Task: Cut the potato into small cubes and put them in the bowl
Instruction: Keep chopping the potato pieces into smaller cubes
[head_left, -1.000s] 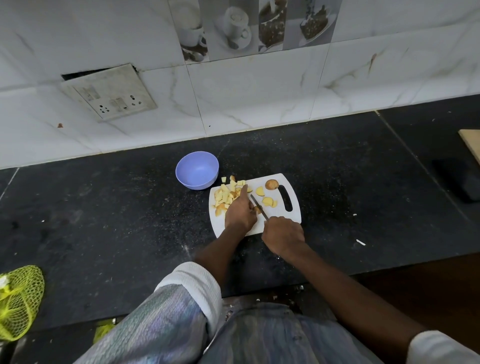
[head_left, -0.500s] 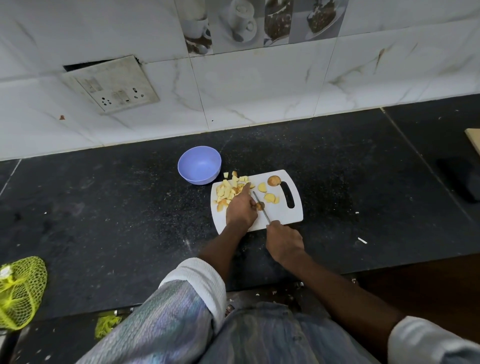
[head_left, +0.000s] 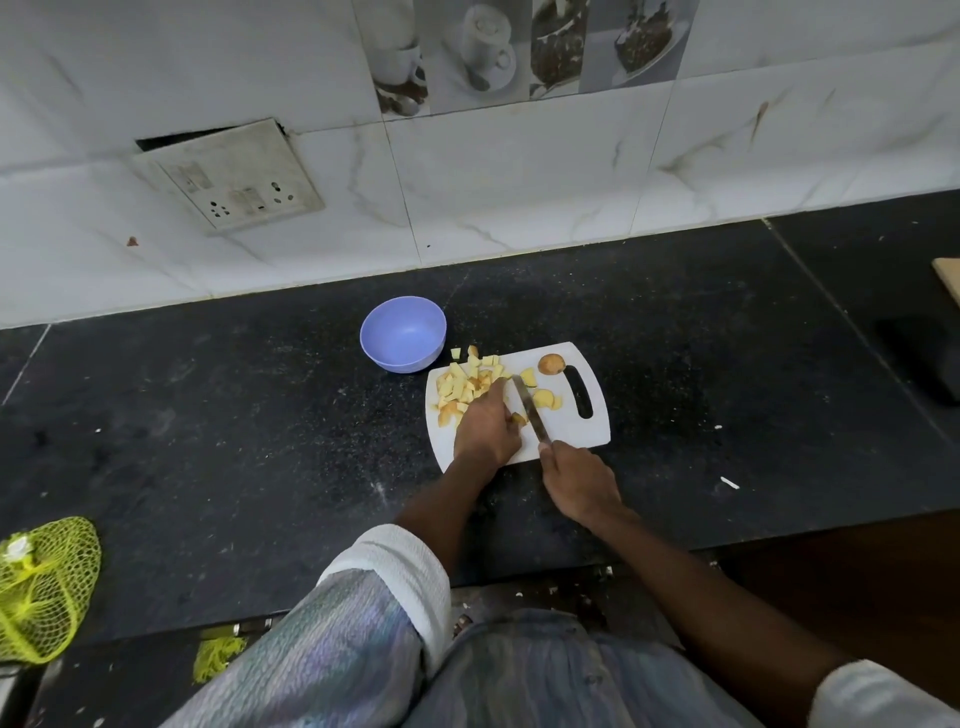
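Left hand (head_left: 485, 423) lies knuckles-up, apparently pinching a potato piece (head_left: 518, 419); right hand (head_left: 579, 480) wraps the knife (head_left: 530, 410), handle hidden

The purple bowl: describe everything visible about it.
The purple bowl is small, round and lilac, plastic by its look, standing upright on the dark countertop just beyond the white cutting board's far left corner. Its inside looks empty; no potato cubes are in it. Neither hand touches it.

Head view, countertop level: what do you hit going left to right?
Yellow mesh bag → purple bowl → pile of potato cubes → knife → potato end piece → cutting board handle slot.
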